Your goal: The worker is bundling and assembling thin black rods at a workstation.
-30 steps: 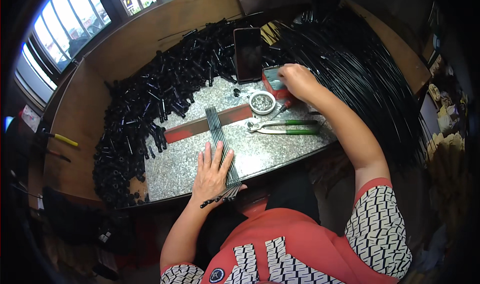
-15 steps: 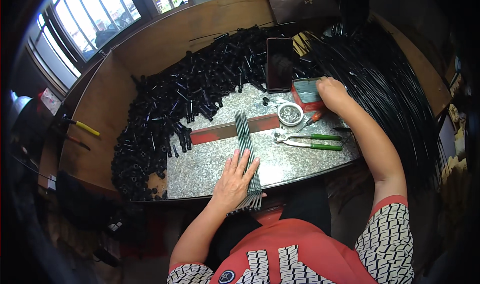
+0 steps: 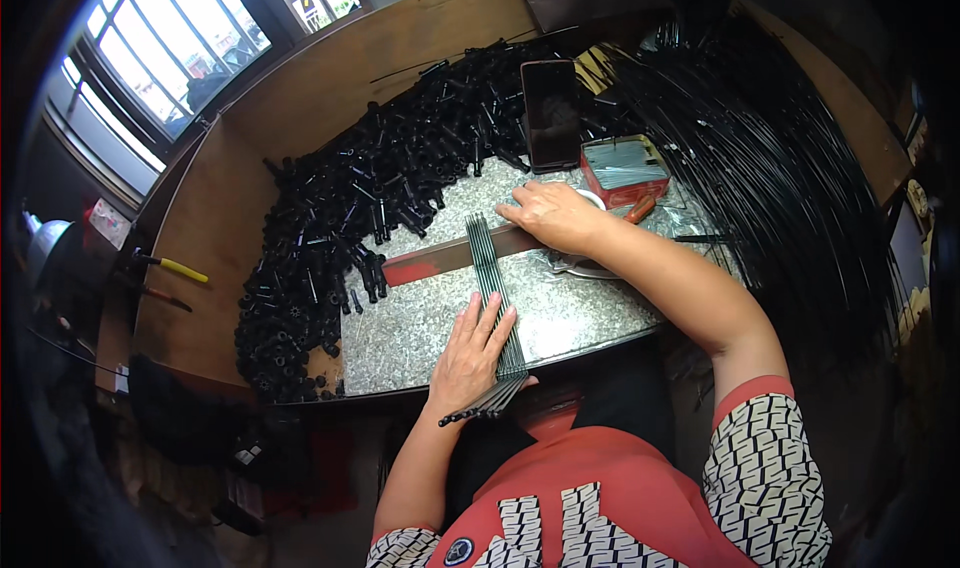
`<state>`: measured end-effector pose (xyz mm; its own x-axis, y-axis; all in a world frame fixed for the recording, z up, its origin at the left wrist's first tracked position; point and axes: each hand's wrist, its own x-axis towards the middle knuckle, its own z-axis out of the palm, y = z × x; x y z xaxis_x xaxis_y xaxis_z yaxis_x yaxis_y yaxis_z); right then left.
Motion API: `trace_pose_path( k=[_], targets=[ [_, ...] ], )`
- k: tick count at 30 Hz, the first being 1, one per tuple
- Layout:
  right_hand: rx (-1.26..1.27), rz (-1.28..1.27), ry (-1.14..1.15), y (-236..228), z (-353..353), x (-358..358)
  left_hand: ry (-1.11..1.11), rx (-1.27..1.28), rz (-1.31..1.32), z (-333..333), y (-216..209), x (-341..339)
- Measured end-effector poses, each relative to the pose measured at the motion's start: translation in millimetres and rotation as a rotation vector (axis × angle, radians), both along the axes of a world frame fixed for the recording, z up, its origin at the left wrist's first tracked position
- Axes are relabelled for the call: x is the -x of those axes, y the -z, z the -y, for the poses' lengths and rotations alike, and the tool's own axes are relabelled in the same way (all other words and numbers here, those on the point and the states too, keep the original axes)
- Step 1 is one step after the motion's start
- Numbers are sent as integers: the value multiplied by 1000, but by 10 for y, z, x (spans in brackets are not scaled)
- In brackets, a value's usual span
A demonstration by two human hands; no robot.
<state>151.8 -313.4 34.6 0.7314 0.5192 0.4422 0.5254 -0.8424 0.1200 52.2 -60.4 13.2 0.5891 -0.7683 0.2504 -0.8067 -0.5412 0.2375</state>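
A row of thin dark metal rods (image 3: pixel 485 258) lies across a red-brown bar (image 3: pixel 430 260), their black-tipped ends fanned out past the table's near edge. On top of them rests my left hand (image 3: pixel 470 353), fingers stretched along the rods and the thumb tip showing at their other side. My right hand (image 3: pixel 555 213) is above the bar's right end, fingers bent together, just right of the rods' far ends. Whatever it may pinch is too small to make out. Behind its wrist, a white bowl (image 3: pixel 594 199) shows only its rim.
A red box (image 3: pixel 640 190) of thin silvery pins stands beside an orange handle (image 3: pixel 639 210). A phone (image 3: pixel 551 118) stands upright behind. Black tubular parts (image 3: pixel 400 138) are heaped left and back; long black rods (image 3: pixel 790 158) pile at right. My forearm mostly covers the pliers (image 3: pixel 580 266).
My right hand has moved left from the red box to near the rods' far ends. The left hand stays on the rods, whose near ends now fan further left. The view has shifted slightly.
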Motion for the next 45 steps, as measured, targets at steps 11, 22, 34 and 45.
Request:
trace_pose_path(
  k=[11, 22, 34, 45],
  targets=[
    [72, 17, 45, 70, -89, -26, -8, 33, 25, -14, 22, 5],
    [65, 7, 31, 106, -65, -65, -8, 30, 14, -4, 22, 1],
    [62, 28, 12, 87, -81, -43, -13, 25, 14, -22, 17, 15],
    [59, 11, 18, 84, -55, -33, -3, 25, 10, 1, 25, 1]
  ],
)
